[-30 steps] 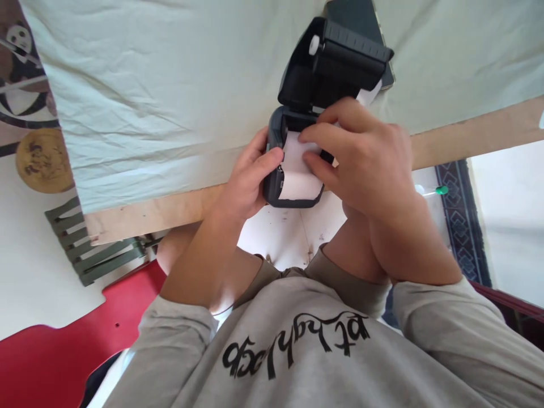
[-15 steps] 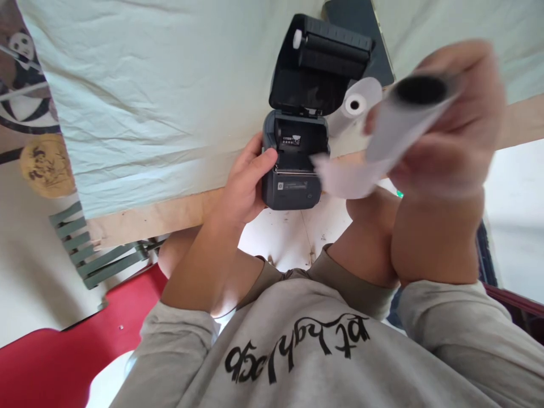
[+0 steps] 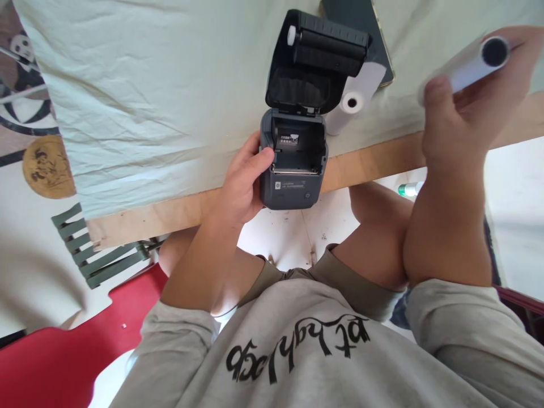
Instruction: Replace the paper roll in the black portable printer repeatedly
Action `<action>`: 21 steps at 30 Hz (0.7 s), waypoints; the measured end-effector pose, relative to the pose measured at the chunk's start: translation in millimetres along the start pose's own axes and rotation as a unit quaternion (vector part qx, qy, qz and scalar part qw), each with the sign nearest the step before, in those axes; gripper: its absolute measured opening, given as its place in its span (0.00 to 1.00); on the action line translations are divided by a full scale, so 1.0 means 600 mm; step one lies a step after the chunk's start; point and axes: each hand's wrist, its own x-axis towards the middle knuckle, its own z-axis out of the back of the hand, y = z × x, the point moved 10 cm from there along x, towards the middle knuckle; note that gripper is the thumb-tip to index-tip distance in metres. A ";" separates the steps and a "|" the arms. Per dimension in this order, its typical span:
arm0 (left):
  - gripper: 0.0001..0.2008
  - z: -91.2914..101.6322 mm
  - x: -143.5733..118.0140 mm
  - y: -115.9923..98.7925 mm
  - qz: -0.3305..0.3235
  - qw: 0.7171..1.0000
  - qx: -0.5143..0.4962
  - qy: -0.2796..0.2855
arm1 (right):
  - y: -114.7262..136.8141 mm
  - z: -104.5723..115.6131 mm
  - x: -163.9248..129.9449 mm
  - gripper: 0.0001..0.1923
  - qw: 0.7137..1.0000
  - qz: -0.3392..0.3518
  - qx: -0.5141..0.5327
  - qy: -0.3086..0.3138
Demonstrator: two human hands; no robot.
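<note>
A small dark grey label printer (image 3: 293, 170) sits at the near edge of the table, its lid (image 3: 317, 62) flipped up and its paper bay bare. My left hand (image 3: 242, 184) grips the printer's left side, thumb on its top corner. My right hand (image 3: 467, 107) is raised at the far right, holding a nearly spent white paper roll with a dark core (image 3: 476, 62). A fuller white paper roll (image 3: 352, 96) lies on the cloth just right of the open lid.
A pale green cloth (image 3: 148, 96) covers the wooden table (image 3: 170, 212). A dark phone or tablet (image 3: 365, 22) lies behind the printer. A green-capped marker (image 3: 410, 190) shows below the table edge. Green slatted chair (image 3: 93, 249) and red surface (image 3: 63, 351) at left.
My right hand pulled the paper roll out of the printer and carried it up and to the right. The bay now shows bare. My left hand stayed on the printer.
</note>
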 end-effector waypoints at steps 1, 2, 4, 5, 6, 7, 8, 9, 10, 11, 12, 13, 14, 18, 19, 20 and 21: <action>0.16 0.000 0.000 0.000 0.001 1.000 0.001 0.001 | 0.005 -0.001 0.001 0.17 0.999 0.022 -0.044 0.010; 0.16 -0.001 0.000 0.001 0.002 1.000 0.001 0.001 | 0.008 -0.004 0.000 0.19 0.995 0.037 -0.087 0.021; 0.16 -0.002 0.000 0.002 0.006 1.000 0.002 0.002 | -0.009 -0.018 -0.001 0.24 0.982 0.005 -0.179 0.060; 0.16 -0.002 0.000 0.002 0.007 1.000 0.001 0.001 | -0.025 -0.025 -0.004 0.25 0.972 -0.033 -0.217 0.083; 0.16 -0.002 0.000 0.002 0.006 1.000 -0.001 0.000 | -0.038 -0.030 -0.007 0.28 0.963 -0.061 -0.240 0.104; 0.16 -0.003 0.000 0.002 0.006 1.000 -0.003 -0.001 | -0.042 -0.033 -0.009 0.32 0.960 -0.068 -0.243 0.118; 0.16 -0.003 -0.001 0.002 0.006 1.000 -0.003 -0.001 | -0.034 -0.035 -0.010 0.37 0.965 -0.043 -0.231 0.120; 0.16 -0.003 -0.001 0.002 0.007 1.000 -0.002 -0.002 | -0.014 -0.034 -0.009 0.39 0.972 0.008 -0.207 0.110; 0.16 -0.003 -0.002 0.002 0.009 1.000 0.000 -0.004 | 0.014 -0.029 -0.011 0.39 0.977 0.071 -0.181 0.088; 0.16 -0.003 -0.002 0.002 0.011 1.000 0.003 -0.006 | 0.046 -0.021 -0.017 0.37 0.977 0.138 -0.154 0.057; 0.16 -0.003 -0.003 0.002 0.014 1.000 0.006 -0.008 | 0.078 -0.012 -0.026 0.33 0.971 0.198 -0.131 0.023; 0.16 -0.003 -0.003 0.002 0.015 1.000 0.007 -0.010 | 0.102 -0.009 -0.035 0.29 0.966 0.232 -0.119 0.002; 0.16 -0.003 -0.004 0.001 0.016 1.000 0.006 -0.010 | 0.119 -0.014 -0.043 0.28 0.964 0.243 -0.108 -0.001; 0.16 -0.008 -0.005 -0.001 0.012 1.000 -0.015 -0.008 | 0.156 -0.094 -0.075 0.33 0.954 0.254 -0.104 0.123; 0.16 -0.010 -0.005 -0.001 0.012 1.000 -0.023 -0.007 | 0.152 -0.112 -0.080 0.34 0.952 0.240 -0.118 0.146; 0.16 -0.011 -0.005 -0.001 0.013 0.999 -0.030 -0.006 | 0.144 -0.126 -0.082 0.34 0.952 0.223 -0.137 0.161; 0.15 -0.012 -0.006 0.000 0.015 0.999 -0.037 -0.005 | 0.135 -0.136 -0.082 0.33 0.951 0.203 -0.158 0.173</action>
